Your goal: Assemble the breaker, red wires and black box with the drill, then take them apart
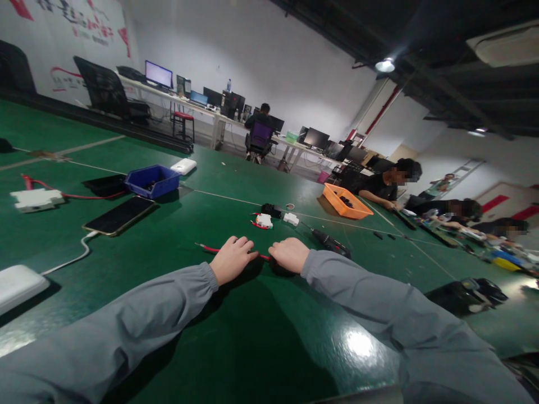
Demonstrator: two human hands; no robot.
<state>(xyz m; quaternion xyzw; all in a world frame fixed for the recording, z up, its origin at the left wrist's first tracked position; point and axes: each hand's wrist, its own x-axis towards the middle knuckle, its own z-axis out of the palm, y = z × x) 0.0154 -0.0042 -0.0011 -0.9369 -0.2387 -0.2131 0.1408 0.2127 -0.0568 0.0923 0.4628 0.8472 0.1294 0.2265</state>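
A red wire point(209, 248) runs between my hands just above the green table, its bare end sticking out to the left. My left hand point(234, 258) is closed around its left part, with the fingers bent over it. Close by, my right hand point(289, 255) is closed on the right part of the same wire. A short red stretch shows between the two hands; the rest is hidden under the fingers. Beyond them lie a white circuit breaker point(264, 220) with red wires, a small white block point(291, 219) and a black part point(270, 210).
A power screwdriver point(330, 242) lies right of my hands. An orange bin point(347, 202) and a blue bin point(152, 180) hold small dark parts. A phone point(121, 215) is cabled to a white power bank point(21, 287) at left. Several people work at the right.
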